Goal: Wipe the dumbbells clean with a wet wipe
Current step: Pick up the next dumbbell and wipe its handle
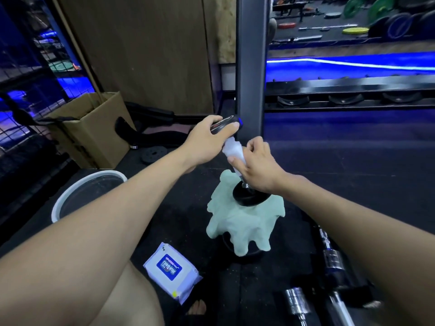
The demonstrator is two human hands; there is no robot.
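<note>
Dumbbell (249,196) upright on green cloth (242,222).
Left hand (209,140) grips top head; right hand (256,165) curls wet wipe (231,149) round handle; both arms outstretched.

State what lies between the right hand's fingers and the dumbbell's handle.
In the head view, a white wet wipe is wrapped round the dumbbell handle, under the right hand.

Soft matt green cloth (244,222) under matt black dumbbell (250,196); beside cloth, glossy plastic wipes pack (171,274), shiny chrome bars (334,260), rough rubber floor (353,175).
</note>
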